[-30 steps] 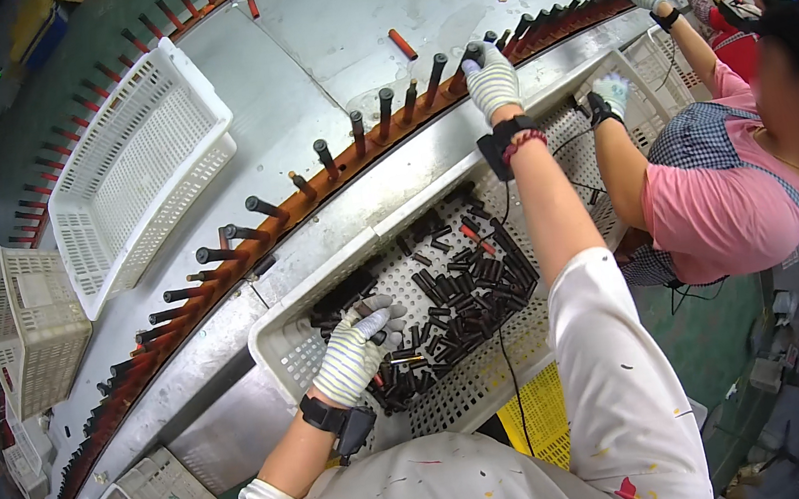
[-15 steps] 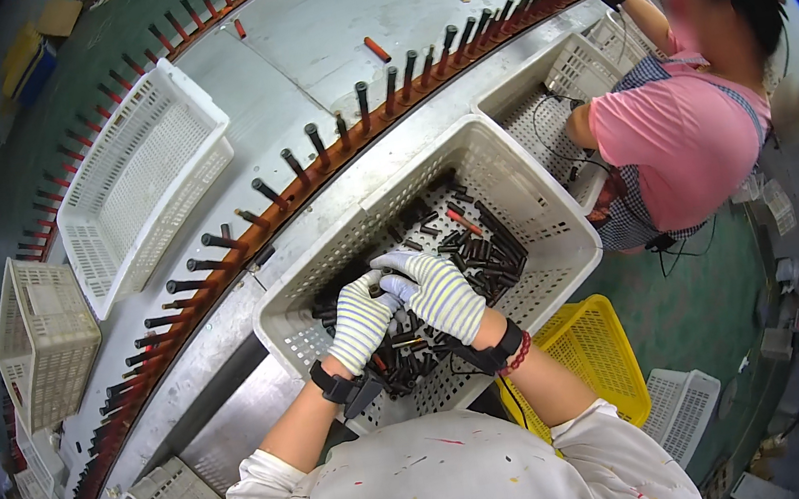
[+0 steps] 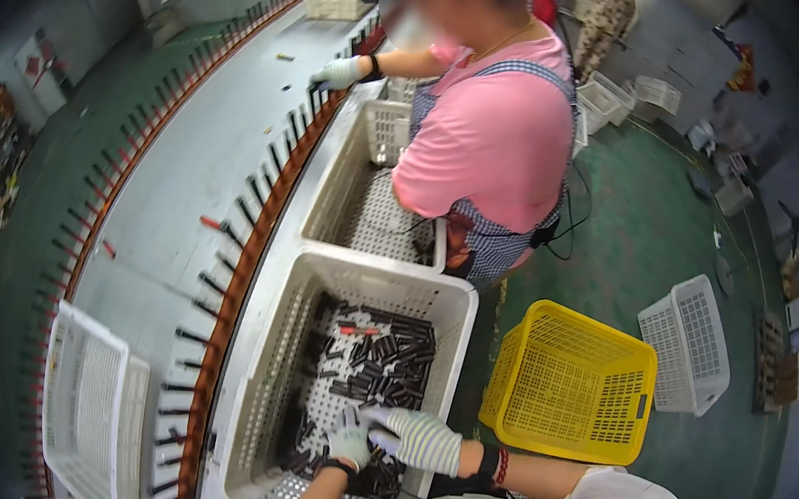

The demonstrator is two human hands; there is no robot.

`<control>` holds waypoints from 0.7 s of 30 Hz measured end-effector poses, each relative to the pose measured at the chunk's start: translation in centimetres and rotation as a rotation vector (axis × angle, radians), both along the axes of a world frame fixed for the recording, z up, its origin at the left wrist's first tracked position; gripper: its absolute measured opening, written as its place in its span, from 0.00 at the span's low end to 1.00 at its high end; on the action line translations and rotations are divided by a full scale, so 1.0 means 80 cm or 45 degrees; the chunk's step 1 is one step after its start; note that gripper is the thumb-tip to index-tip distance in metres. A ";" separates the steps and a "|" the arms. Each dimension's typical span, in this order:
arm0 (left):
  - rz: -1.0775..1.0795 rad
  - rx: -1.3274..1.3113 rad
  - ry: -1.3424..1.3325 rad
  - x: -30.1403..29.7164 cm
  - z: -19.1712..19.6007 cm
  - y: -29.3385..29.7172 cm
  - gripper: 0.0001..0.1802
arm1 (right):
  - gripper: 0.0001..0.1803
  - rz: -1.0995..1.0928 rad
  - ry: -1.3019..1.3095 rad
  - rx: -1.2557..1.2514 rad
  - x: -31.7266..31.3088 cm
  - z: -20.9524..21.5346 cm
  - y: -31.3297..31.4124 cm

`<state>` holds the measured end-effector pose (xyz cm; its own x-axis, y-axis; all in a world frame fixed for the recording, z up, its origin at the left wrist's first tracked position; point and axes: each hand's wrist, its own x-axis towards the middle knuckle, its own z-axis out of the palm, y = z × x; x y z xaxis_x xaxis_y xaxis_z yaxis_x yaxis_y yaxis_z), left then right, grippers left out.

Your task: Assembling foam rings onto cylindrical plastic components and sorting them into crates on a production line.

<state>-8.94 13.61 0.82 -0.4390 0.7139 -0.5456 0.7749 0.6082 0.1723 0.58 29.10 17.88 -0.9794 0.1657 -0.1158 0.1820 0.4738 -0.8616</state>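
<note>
From where I stand, the person in the paint-flecked white top has both gloved hands down at the near end of a white perforated crate (image 3: 395, 293). The left hand (image 3: 349, 443) is over the dark tubes (image 3: 386, 364) in there, its fingers pointing away from the body. The right hand (image 3: 419, 439) is just beside it, fingers turned in toward the left one. I can't tell whether either is pinching a tube or bare; the fingertips blur against the pile.

The dark tubes lie loose on the crate's floor, heaped mostly at the middle and right, with a few red tubes (image 3: 360, 331) at the far side of the heap.

Left of the crate, a curved rust-coloured rail (image 3: 206, 406) runs along the metal bench (image 3: 178, 178), dark tubes standing on it in a row. Farther along, a co-worker in a pink top (image 3: 506, 139) stretches a gloved hand (image 3: 336, 74) to the rail. Right of the crate, a yellow basket (image 3: 555, 360) sits on the green floor (image 3: 618, 221), with a white basket (image 3: 680, 349) just beyond.
</note>
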 end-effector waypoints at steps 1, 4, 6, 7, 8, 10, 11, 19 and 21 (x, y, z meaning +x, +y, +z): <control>-0.097 0.115 0.114 0.017 -0.025 -0.011 0.39 | 0.22 -0.010 -0.066 -0.022 0.007 0.006 0.000; -0.191 0.048 -0.172 0.043 -0.071 -0.029 0.31 | 0.20 0.008 -0.057 0.113 0.016 0.003 -0.002; -0.202 0.114 -0.307 0.062 -0.081 -0.026 0.28 | 0.20 0.037 -0.010 0.299 0.022 -0.018 -0.002; -0.032 0.113 -0.563 0.063 -0.045 -0.015 0.28 | 0.21 0.038 0.083 0.359 0.023 -0.024 -0.004; -0.038 0.113 -0.555 0.061 -0.038 -0.020 0.28 | 0.21 0.031 0.091 0.361 0.016 -0.022 -0.005; -0.612 -0.083 -0.289 0.069 -0.023 -0.030 0.30 | 0.22 -0.024 0.000 0.328 0.012 -0.020 -0.009; -0.624 -0.081 -0.287 0.069 -0.016 -0.028 0.30 | 0.22 -0.035 0.000 0.332 0.013 -0.022 -0.009; -0.746 -0.129 -0.652 0.055 -0.121 -0.047 0.36 | 0.22 -0.102 0.148 0.197 0.020 -0.003 0.003; -0.708 -0.182 -0.805 0.045 -0.159 -0.056 0.35 | 0.23 -0.215 0.251 0.139 0.022 0.008 0.005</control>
<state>-5.32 9.13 -11.87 0.3727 0.6408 -0.6711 0.7510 0.2164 0.6238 2.33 29.51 18.53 -0.9387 0.3295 0.1017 0.1002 0.5428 -0.8339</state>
